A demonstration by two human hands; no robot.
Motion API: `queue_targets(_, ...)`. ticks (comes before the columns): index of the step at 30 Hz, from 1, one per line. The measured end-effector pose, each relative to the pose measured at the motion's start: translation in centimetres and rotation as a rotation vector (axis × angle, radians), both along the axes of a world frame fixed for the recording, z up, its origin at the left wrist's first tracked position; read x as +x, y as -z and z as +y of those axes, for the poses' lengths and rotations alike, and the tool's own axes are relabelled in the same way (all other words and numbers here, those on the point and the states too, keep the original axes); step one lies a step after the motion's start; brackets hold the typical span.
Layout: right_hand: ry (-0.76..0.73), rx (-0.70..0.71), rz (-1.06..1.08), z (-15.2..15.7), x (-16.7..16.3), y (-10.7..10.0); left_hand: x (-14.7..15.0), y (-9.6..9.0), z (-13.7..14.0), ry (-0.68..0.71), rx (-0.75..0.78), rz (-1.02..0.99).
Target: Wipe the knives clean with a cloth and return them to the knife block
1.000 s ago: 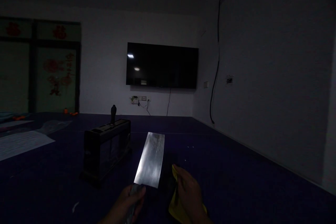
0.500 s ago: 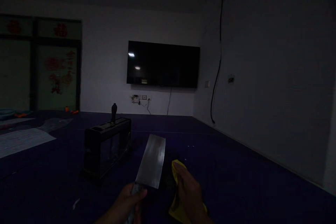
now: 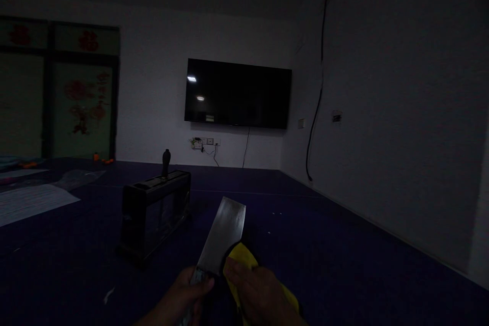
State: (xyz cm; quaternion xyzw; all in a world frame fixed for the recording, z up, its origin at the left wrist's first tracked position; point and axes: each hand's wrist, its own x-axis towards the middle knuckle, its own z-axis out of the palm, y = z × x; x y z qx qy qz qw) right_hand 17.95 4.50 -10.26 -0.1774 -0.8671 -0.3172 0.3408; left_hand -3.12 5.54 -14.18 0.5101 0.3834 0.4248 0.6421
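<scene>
My left hand (image 3: 186, 293) is wrapped round the handle of a cleaver (image 3: 223, 234), whose wide metal blade points up and away from me. In my right hand (image 3: 254, 288) is a yellow cloth (image 3: 241, 254), held against the lower right edge of the blade. The cloth hides that part of the blade, and its lower end hangs below my wrist. Left of the cleaver stands a black knife block (image 3: 156, 214) with clear sides, with one dark knife handle (image 3: 166, 163) sticking up from its top.
All this is on a dark blue surface (image 3: 344, 265). White paper (image 3: 34, 204) and clear plastic wrap (image 3: 80, 179) lie at the left, with small orange things (image 3: 103, 160) farther back. A scrap (image 3: 109, 295) lies near the front. A television (image 3: 239, 94) hangs on the far wall.
My right hand has moved left with the yellow cloth, from beside the cleaver onto its blade edge. The blade has tilted slightly to the right in my left hand.
</scene>
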Motion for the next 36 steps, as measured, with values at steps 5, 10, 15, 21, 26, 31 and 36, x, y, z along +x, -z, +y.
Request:
queue_targets(5, 0.005, -0.031, -0.024, 0.4, -0.2, 0.5, 0.5, 0.4, 0.5, 0.003, 0.034, 0.036)
queue_targets(10, 0.018, -0.097, -0.032, 0.5, -0.2, 0.6, 0.2, -1.2, -1.0, -0.037, -0.013, 0.036)
queue_targets(15, 0.023, -0.131, -0.034, 1.0, -0.1, 1.2, 0.2, -2.0, -1.6, -0.027, 0.018, 0.024)
queue_targets(21, 0.009, -0.144, -0.029, 1.0, -0.1, 1.1, 0.2, -1.5, -1.0, -0.030, 0.013, 0.010)
queue_targets(26, -0.019, -0.164, -0.002, 1.0, -0.1, 1.1, 0.1, -1.5, -0.9, -0.038, 0.012, 0.018)
queue_targets(31, -0.001, -0.190, 0.002, 1.0, 0.0, 1.2, 0.1, -1.7, -1.2, -0.017, 0.027, 0.014)
queue_targets(36, 0.034, -0.231, 0.021, 0.7, -0.2, 0.7, 0.0, -1.4, -1.2, -0.016, 0.013, 0.000)
